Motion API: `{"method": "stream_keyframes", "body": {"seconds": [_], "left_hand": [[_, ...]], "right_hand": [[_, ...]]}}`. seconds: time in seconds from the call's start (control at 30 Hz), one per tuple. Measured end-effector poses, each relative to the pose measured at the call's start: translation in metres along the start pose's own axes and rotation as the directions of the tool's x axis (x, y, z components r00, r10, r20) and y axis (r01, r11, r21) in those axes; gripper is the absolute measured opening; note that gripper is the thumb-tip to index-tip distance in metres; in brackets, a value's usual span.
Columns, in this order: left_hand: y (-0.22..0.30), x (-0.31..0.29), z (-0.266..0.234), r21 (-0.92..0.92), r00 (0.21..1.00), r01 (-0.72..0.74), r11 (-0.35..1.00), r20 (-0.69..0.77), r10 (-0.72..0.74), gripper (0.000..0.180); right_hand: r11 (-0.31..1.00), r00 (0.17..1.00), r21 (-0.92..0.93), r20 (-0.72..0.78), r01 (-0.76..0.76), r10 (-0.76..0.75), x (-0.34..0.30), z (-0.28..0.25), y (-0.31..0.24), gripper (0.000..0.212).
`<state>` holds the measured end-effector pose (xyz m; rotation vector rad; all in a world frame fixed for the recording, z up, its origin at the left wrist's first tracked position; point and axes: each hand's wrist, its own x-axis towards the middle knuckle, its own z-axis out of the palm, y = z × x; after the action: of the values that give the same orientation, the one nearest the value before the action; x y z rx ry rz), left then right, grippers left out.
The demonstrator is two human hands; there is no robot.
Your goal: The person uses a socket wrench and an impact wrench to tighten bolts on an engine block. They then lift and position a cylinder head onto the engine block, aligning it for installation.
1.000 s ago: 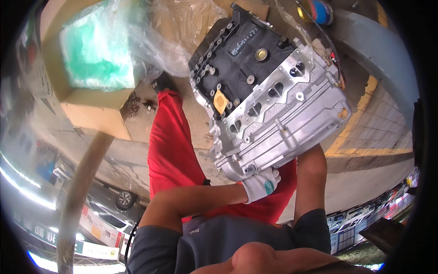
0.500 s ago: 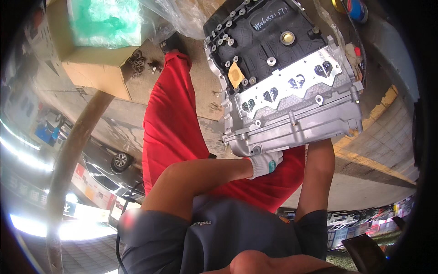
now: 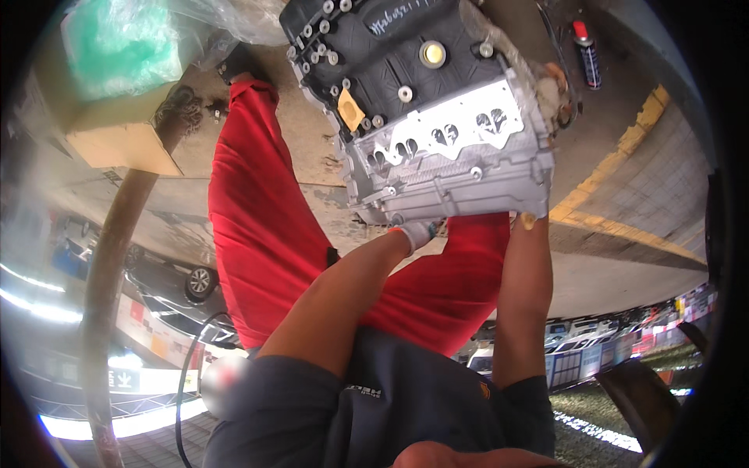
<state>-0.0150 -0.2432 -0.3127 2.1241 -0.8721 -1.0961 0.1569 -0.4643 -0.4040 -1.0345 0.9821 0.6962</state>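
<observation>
A large engine [image 3: 460, 189] with a black cover [image 3: 374, 54] and silver metal side fills the upper middle in front of me. Its pale flange [image 3: 449, 129] has several dark, heart-shaped ports. A small tan plate [image 3: 350, 109] lies at the cover's near left corner. My left hand [image 3: 419, 235], in a white work glove, reaches beneath the engine's near edge, and its fingers are hidden there. My right forearm [image 3: 527, 288] runs up to the engine's near right corner. Behind that corner the right hand is out of sight.
An open cardboard box [image 3: 117, 140] holding green plastic-wrapped material [image 3: 121, 51] stands at the far left, with a chain [image 3: 179, 111] beside it. A tan pole [image 3: 117, 257] rises on the left. At the far right a spray can [image 3: 588, 58] stands near a yellow floor line [image 3: 624, 156].
The whole view has shifted, so the engine sits further left and looks slightly smaller. My arms stretch further forward, and less of the left glove shows. The spray can is now fully visible.
</observation>
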Motion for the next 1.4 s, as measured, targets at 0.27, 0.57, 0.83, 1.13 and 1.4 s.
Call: {"method": "stream_keyframes", "body": {"seconds": [0.27,0.57,0.83,1.13,1.4], "left_hand": [[0.011,0.000,0.001,0.053,0.998,0.057,0.997,0.026,-0.059,0.025],[0.048,-0.051,-0.039,0.144,0.995,0.091,0.985,0.021,-0.095,0.023],[0.053,-0.086,-0.066,0.106,0.994,0.110,0.988,-0.023,-0.108,0.022],[0.037,-0.173,-0.103,0.033,0.985,0.173,0.984,-0.018,-0.173,0.021],[-0.075,-0.415,-0.033,-0.376,0.511,0.685,0.624,-0.362,-0.780,0.014]], "right_hand": [[0.407,0.692,-0.690,0.190,0.598,-0.696,-0.087,0.079,-0.094,0.045],[0.875,0.691,-0.255,0.538,-0.412,0.482,-0.328,0.271,0.056,0.074],[0.914,0.774,0.010,0.534,-0.407,0.339,-0.359,0.274,0.028,0.099],[0.964,0.849,0.135,0.511,-0.230,0.131,-0.362,0.284,0.009,0.079],[0.999,0.946,0.032,0.322,-0.044,0.032,-0.344,0.261,-0.025,0.067]]}}
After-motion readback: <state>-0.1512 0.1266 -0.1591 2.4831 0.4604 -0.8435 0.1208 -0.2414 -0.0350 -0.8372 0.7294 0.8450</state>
